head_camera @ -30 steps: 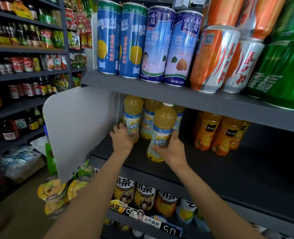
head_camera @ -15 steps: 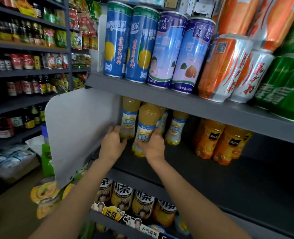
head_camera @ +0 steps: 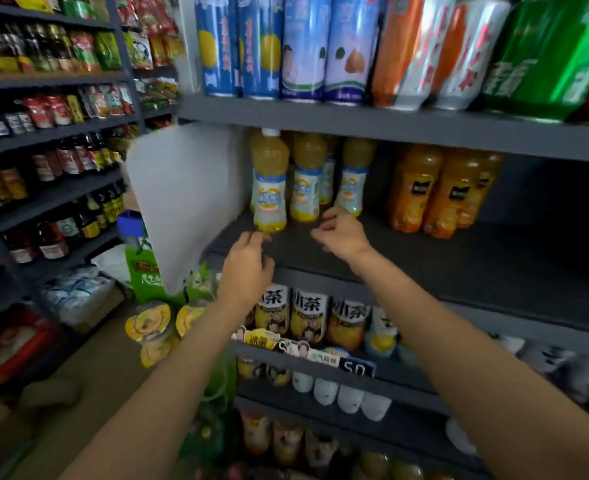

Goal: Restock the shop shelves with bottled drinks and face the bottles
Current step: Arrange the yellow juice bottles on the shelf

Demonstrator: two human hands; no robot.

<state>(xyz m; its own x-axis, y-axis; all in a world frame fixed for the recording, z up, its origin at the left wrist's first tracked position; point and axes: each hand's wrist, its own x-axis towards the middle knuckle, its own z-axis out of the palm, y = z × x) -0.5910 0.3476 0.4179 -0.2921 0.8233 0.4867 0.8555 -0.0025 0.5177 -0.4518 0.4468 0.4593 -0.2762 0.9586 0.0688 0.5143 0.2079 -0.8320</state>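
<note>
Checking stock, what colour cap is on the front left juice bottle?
White cap on the bottle, in the head view.

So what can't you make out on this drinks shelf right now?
- Label text on the pale juice bottles: head view, motion blur.
- How many bottles stand behind the front row: the front bottles hide them.
- Tops of the cans: cut off by the upper edge.

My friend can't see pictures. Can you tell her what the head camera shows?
Two bare hands, the left hand and right hand, hover empty just in front of yellow juice bottles standing on a dark shop shelf. Tall drink cans line the shelf above.
</note>
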